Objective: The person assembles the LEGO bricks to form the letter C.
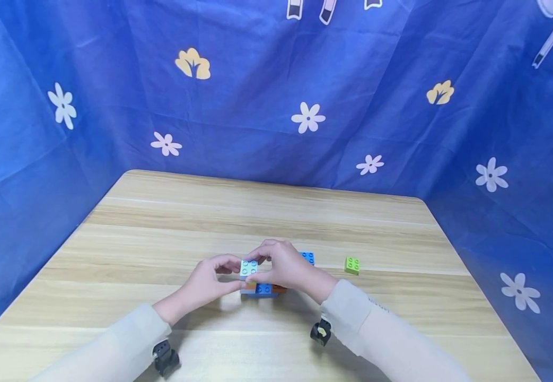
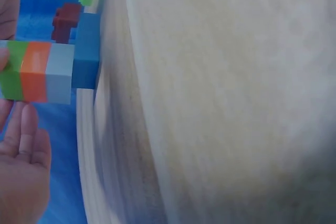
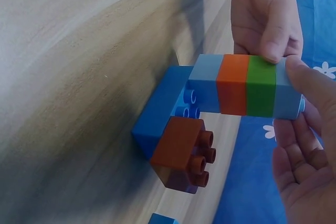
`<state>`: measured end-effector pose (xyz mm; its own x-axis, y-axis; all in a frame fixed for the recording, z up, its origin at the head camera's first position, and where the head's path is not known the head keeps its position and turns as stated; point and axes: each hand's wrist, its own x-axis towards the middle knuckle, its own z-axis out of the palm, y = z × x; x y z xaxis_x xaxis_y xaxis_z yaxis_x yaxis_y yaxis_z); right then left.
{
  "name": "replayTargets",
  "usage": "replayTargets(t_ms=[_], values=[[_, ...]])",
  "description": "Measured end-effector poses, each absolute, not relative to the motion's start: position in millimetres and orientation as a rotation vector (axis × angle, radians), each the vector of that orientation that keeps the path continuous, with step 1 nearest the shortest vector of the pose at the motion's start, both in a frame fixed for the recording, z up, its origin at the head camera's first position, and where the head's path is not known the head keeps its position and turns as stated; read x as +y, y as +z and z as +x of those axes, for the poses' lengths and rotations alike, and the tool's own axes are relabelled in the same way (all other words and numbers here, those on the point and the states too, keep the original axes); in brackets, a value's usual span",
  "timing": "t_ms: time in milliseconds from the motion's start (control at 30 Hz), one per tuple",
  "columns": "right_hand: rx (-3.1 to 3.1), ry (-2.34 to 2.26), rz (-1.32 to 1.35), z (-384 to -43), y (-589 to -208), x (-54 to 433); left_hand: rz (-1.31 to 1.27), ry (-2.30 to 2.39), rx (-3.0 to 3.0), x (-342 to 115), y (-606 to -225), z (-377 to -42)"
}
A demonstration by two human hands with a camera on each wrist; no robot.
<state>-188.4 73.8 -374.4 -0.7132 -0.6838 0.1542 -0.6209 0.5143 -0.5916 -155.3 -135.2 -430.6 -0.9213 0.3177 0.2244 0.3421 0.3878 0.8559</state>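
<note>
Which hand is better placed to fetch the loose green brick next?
Probably the right hand: the green brick lies to its right, while the left hand is across the tower.

Desk [image 1: 200, 212], pale wood grain, lower half of frame. Blue cloth [image 1: 243, 106], white flowers and yellow motifs, top and both sides.
Lower centre: brick stack [image 1: 249, 274], studded light blue brick [image 1: 249, 267] uppermost, orange brick [image 1: 247, 287] lower; left hand [image 1: 209, 277] and right hand [image 1: 282, 265] pinch it from either side. At its foot, blue brick [image 1: 264, 289] bearing brown brick [image 1: 279, 289].
Right of centre: second blue brick [image 1: 308, 258], partly hidden by the right hand; green brick [image 1: 352, 265], standing apart.
Bottom edge: two pale sleeves [image 1: 391, 334], each with a black wrist device [image 1: 321, 332].
</note>
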Motion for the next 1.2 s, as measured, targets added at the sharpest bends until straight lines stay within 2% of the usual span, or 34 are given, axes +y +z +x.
replayTargets(t_ms=[367,800,1200], values=[[2.647,-1.113,-1.129,-188,-385,76,-0.59,-1.735,-2.485,-134,-424,-151],[2.617,-1.35,-1.315,-187,-410,86,-0.657,-1.694,-2.459,-134,-431,-155],[2.713,-1.369,-1.181,-198,-422,118,-0.563,-1.757,-2.489,-133,-431,-153]])
